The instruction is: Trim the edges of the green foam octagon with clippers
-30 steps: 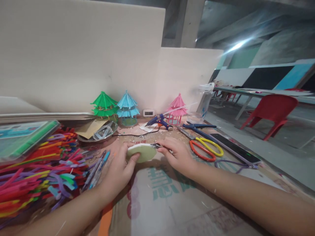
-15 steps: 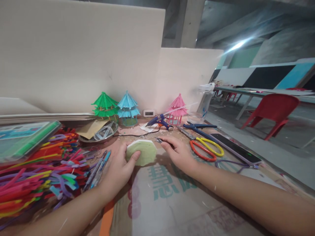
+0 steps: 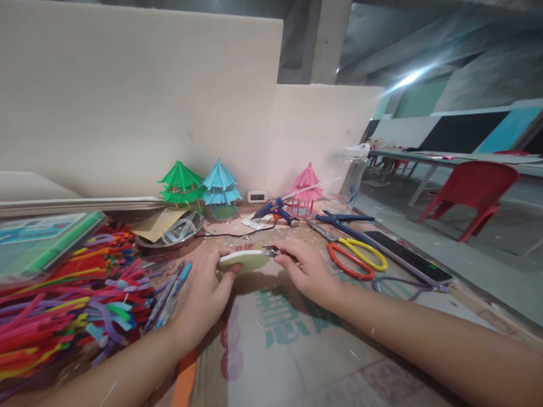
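Beside the pile of pipe cleaners [image 3: 63, 305] lying at the left, the left hand [image 3: 203, 294] is pinching the pale green foam disc [image 3: 245, 260] over the table [image 3: 297, 350], while the right hand [image 3: 307, 270] is pressing a small metal tool [image 3: 270, 251] against the disc's right edge, left of the scissors [image 3: 354, 255].

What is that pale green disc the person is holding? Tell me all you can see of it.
The pale green disc looks like thick foam, with a whitish rim and flat faces. It is held almost level, just above the printed cardboard. The left hand grips its near edge, thumb on top; the right hand presses a small metal tool against its right edge.
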The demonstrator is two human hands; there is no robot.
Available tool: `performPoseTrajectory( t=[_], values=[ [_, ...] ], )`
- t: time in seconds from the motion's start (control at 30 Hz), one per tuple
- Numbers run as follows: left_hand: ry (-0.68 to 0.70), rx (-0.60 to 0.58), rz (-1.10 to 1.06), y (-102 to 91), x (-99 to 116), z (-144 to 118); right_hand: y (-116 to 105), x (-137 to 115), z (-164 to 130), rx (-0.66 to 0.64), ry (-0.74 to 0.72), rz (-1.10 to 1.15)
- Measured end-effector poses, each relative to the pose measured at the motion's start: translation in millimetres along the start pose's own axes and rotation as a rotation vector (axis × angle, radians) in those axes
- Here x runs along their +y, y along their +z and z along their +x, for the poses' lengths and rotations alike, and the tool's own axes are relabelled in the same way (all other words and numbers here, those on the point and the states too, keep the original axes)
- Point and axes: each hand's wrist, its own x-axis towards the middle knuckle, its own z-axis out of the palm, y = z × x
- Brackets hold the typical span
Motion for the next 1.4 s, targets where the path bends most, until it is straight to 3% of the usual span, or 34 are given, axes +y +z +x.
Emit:
performPoseTrajectory(
  t=[0.63, 1.4],
  values=[
    [0.063, -0.032, 0.107, -2.7, 2.1, -0.2, -6.0, -5.4, 2.0, -0.137, -0.071, -0.047],
    [0.100, -0.062, 0.083, -3.0, 14.0, -2.4, -6.9, -8.6, 1.1, -0.099, -0.109, -0.025]
  ],
)
